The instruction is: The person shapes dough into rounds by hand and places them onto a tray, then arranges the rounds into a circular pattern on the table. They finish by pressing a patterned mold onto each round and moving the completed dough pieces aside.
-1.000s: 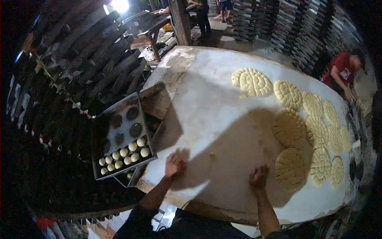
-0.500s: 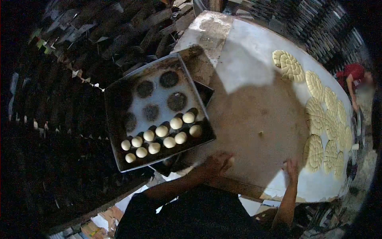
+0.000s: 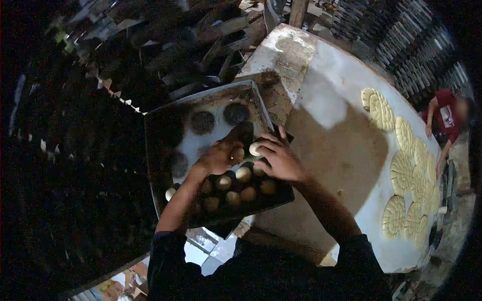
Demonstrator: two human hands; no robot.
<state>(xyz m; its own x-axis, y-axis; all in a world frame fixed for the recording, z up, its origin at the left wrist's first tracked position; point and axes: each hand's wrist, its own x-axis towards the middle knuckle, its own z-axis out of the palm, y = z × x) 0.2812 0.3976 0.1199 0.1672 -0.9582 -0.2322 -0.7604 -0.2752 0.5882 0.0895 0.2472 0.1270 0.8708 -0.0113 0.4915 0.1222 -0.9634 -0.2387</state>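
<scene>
Both hands are over a dark metal tray [image 3: 187,143] at the table's left side. My left hand [image 3: 215,159] has its fingers curled round a pale dough ball [image 3: 237,154]. Close beside it, my right hand [image 3: 282,159] grips another dough ball [image 3: 255,149] between thumb and fingers, near the tray's right wall. Rows of round dough balls [image 3: 243,174] lie in the near half of the tray, partly covered by my left forearm. Dark round patches [image 3: 203,123] mark the tray's far half.
Flat, scored dough pieces [image 3: 400,173] line the right side of the pale table [image 3: 369,200]. A person in a red shirt [image 3: 444,113] is beyond the right edge. Stacked slats [image 3: 401,45] stand at the back right; dark clutter fills the left.
Both hands have moved left and up from the tabletop to above the tray. Each now holds a dough ball. The view has shifted, and the person in red is more upright, an arm at the table.
</scene>
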